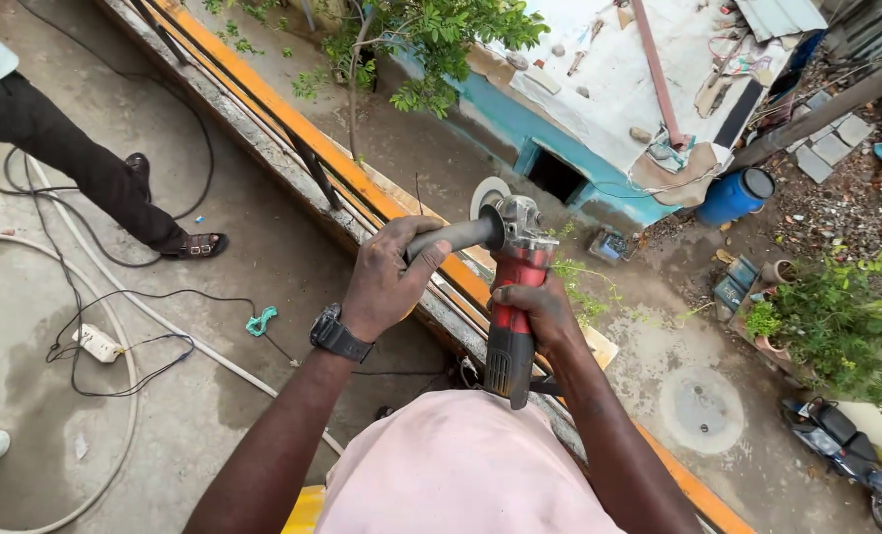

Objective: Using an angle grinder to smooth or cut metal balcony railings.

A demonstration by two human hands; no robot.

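At the edge of a rooftop, high over a yard, a long orange-painted railing (362, 188) runs diagonally from upper left to lower right along a grey concrete parapet (263, 148). Far below lie a tarp-covered shed roof (619, 79), a blue barrel (738, 195) and potted greenery (836, 316). On the wet concrete floor (25, 396) to the left, another person's dark-trousered leg (65, 158) stands among black cables (124, 356) and a pale hose (134, 297).

The red angle grinder (513, 316) is held just above the railing, between both hands. Its body's long axis runs nearly upright in the view, tail toward the person's chest, head pointing away toward the railing; the grey side handle sticks out to the left, and the pale disc (487, 193) sits at the far end, close over the rail's top edge. The left hand (386, 282) is wrapped closed around the side handle; the right hand (540, 311) is curled around the red body.

As a judgement, the work looks barely begun: no sparks, dust or bare ground metal show near the disc, and whether it touches the rail cannot be told.
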